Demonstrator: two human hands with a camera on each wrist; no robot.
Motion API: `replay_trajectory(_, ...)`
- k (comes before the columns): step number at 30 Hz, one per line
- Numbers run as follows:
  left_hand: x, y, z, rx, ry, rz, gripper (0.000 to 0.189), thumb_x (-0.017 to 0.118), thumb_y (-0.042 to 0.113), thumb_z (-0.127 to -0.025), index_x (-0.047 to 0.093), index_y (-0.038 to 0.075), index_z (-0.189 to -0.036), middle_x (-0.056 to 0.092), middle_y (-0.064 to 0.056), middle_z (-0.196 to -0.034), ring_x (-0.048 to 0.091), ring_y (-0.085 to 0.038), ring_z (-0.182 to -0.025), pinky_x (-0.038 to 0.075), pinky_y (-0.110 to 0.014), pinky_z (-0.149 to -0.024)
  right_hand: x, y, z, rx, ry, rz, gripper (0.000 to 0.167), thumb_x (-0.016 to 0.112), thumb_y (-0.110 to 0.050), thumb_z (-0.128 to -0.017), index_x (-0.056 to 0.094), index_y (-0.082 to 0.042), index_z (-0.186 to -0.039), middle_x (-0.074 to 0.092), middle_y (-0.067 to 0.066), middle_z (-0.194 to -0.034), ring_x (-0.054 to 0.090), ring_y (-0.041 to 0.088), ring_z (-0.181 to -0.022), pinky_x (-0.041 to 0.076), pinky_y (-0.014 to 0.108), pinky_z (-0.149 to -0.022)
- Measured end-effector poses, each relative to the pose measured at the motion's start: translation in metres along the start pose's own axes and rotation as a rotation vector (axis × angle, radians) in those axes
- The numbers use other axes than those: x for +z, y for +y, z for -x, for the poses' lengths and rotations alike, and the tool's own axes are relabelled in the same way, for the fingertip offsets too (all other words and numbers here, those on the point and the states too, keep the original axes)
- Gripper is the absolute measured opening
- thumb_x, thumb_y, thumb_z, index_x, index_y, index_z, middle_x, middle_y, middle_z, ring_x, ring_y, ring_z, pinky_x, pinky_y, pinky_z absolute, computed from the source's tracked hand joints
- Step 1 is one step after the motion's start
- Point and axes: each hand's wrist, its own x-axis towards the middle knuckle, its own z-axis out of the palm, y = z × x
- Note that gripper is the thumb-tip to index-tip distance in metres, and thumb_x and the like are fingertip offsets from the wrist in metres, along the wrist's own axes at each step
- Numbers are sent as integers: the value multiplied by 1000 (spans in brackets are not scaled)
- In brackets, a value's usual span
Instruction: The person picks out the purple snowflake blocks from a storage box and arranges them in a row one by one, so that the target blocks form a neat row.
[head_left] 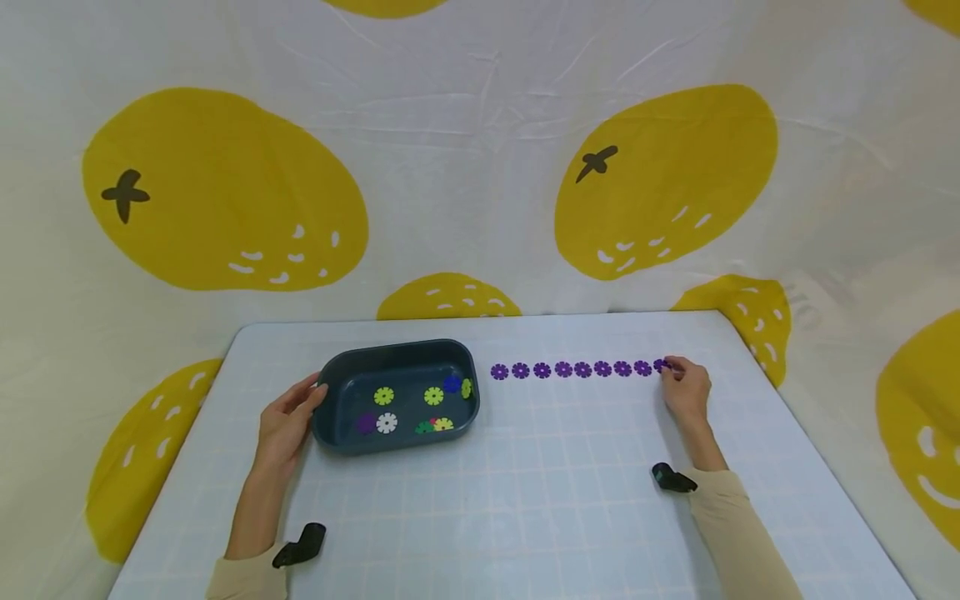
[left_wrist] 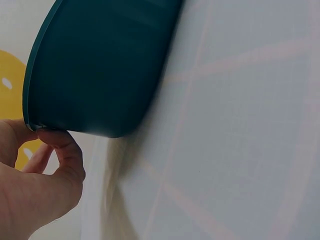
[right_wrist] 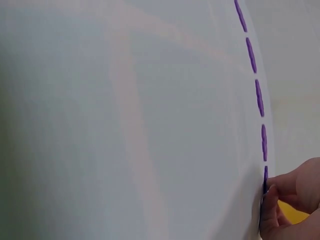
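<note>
My left hand point(head_left: 283, 425) grips the left end of a dark teal tray point(head_left: 397, 446), thumb and fingers at its rim. In the left wrist view, the fingertips pinch the tray's edge point(left_wrist: 95, 75). Inside the tray lie several flower-shaped plastic discs: yellow-green point(head_left: 384, 396), blue point(head_left: 452, 384), white point(head_left: 386, 422), purple point(head_left: 366, 424) and green point(head_left: 424, 427). My right hand point(head_left: 686, 390) pinches a purple flower-shaped disc point(head_left: 660, 365) at the right end of a row of purple discs point(head_left: 562, 369). From the right wrist, the row point(right_wrist: 259, 97) appears edge-on; the fingers partly hide the last disc.
Both hands work above a white table point(head_left: 525, 500) with a faint grid. Behind it hangs a pale curtain point(head_left: 465, 167) printed with yellow fruit shapes. The row starts close to the tray's right end and runs along the table's far side.
</note>
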Motion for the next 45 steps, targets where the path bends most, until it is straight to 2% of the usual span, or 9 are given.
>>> replay_trajectory(6, 0, 0, -1, 4, 8, -8, 65, 77, 43, -92, 58, 15, -148, 55, 6, -119, 50, -10, -103, 43, -16, -77, 0, -1, 2, 23, -9, 1, 35, 49, -7, -106, 60, 8, -136, 56, 29, -130, 53, 42, -116, 44, 52, -102)
replay_trajectory(10, 0, 0, -2, 14, 7, 10, 65, 78, 42, -92, 59, 14, -147, 57, 7, -116, 50, -9, -101, 44, -16, -77, -2, 3, 2, 27, 13, -23, 37, 47, -9, -106, 59, 6, -137, 56, 29, -131, 54, 41, -115, 45, 51, -100)
replay_trajectory(13, 0, 0, -2, 17, -3, 22, 64, 79, 40, -92, 59, 13, -147, 58, 9, -114, 51, -8, -100, 44, -15, -77, -4, 7, 1, 45, 23, -40, 39, 44, -12, -108, 57, 4, -140, 55, 26, -131, 58, 37, -112, 50, 43, -93)
replay_trajectory(16, -1, 0, -1, 20, -5, 24, 64, 78, 40, -92, 59, 13, -147, 57, 9, -113, 51, -7, -98, 44, -15, -76, -6, 9, 2, 63, 5, -62, 41, 42, -17, -109, 55, 0, -144, 54, 22, -133, 59, 33, -112, 50, 28, -83)
replay_trajectory(20, -2, 1, 0, 22, -9, 27, 64, 78, 40, -92, 58, 13, -147, 57, 9, -113, 51, -7, -98, 44, -15, -75, -8, 3, 6, 31, -2, -88, 41, 44, -19, -107, 55, -1, -143, 55, 20, -132, 57, 31, -112, 43, 15, -75)
replay_trajectory(26, -2, 1, -1, 26, -6, 39, 64, 79, 39, -92, 59, 13, -147, 59, 10, -111, 51, -7, -97, 44, -15, -75, -5, -15, 17, -90, -21, -124, 37, 51, -16, -107, 56, 2, -139, 58, 21, -128, 56, 26, -108, 42, 7, -72)
replay_trajectory(33, -1, 1, -2, 19, -11, 27, 63, 77, 38, -93, 58, 14, -147, 58, 10, -111, 52, -6, -95, 44, -16, -74, 2, -35, 30, -171, -29, -120, 34, 53, -16, -107, 59, 1, -136, 58, 20, -127, 57, 28, -109, 41, 16, -85)
replay_trajectory(40, 0, 0, -3, 9, 0, 15, 64, 78, 41, -92, 58, 15, -147, 59, 9, -114, 53, -7, -99, 45, -16, -75, 12, -50, 38, -234, -55, -122, 33, 54, -16, -106, 60, 1, -135, 59, 21, -129, 58, 34, -114, 46, 41, -101)
replay_trajectory(45, -1, -1, -4, 12, -3, 12, 64, 78, 41, -92, 58, 15, -147, 59, 9, -115, 53, -6, -98, 45, -16, -75, 22, -57, 41, -271, -74, -120, 32, 55, -14, -106, 60, 0, -135, 59, 21, -130, 60, 35, -115, 47, 47, -104)
